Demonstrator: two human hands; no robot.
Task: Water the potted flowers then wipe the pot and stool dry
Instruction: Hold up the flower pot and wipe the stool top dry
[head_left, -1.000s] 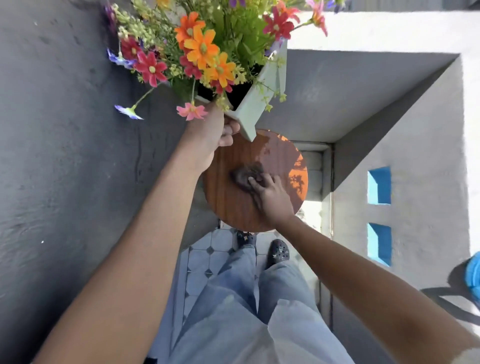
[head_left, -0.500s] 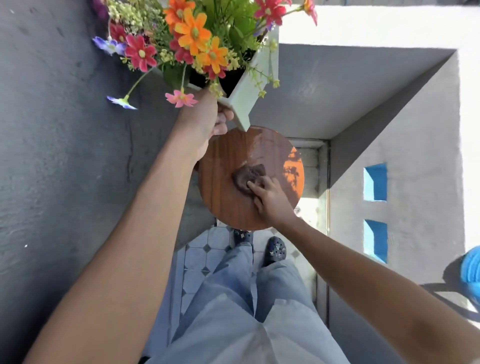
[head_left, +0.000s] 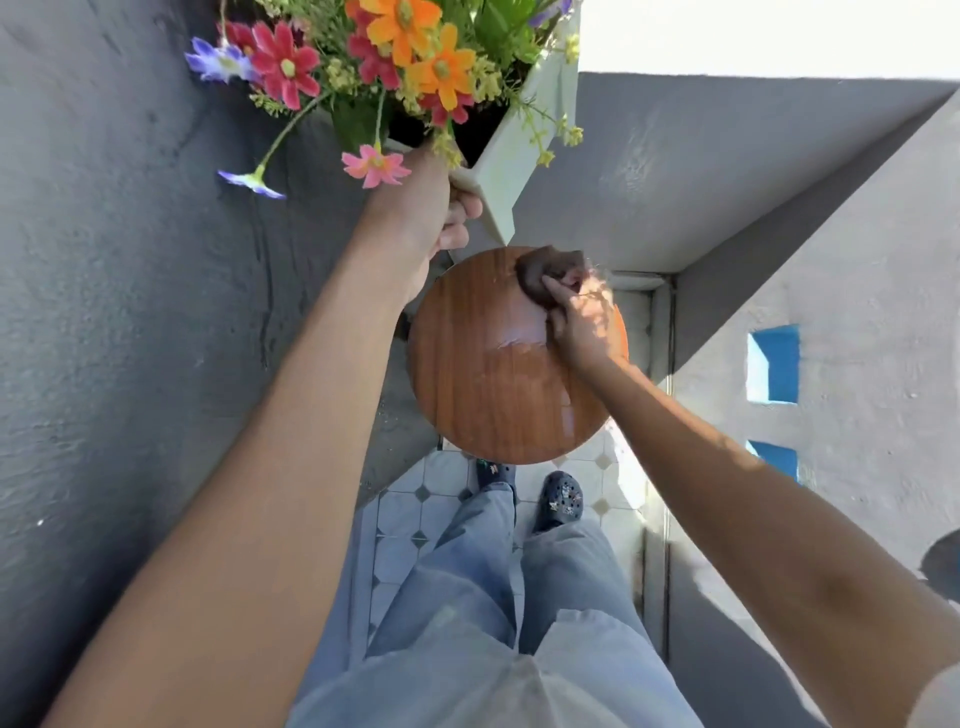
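Observation:
My left hand (head_left: 426, 208) grips the underside of a pale square flower pot (head_left: 511, 156), held in the air above the stool's far left edge. Orange, red, pink and purple flowers (head_left: 405, 47) spill out of it. The round wooden stool top (head_left: 483, 384) lies below, with a wet streak near its middle. My right hand (head_left: 579, 322) presses a dark brown cloth (head_left: 545, 270) against the stool's far right edge.
A dark grey wall (head_left: 130, 312) runs along the left. A light grey wall (head_left: 857, 260) with blue openings (head_left: 774, 364) stands on the right. My legs and dark clogs (head_left: 558, 501) are on the tiled floor (head_left: 410, 519) just behind the stool.
My right hand has slid the cloth from the stool's middle to its far right edge. The pot stays lifted in my left hand.

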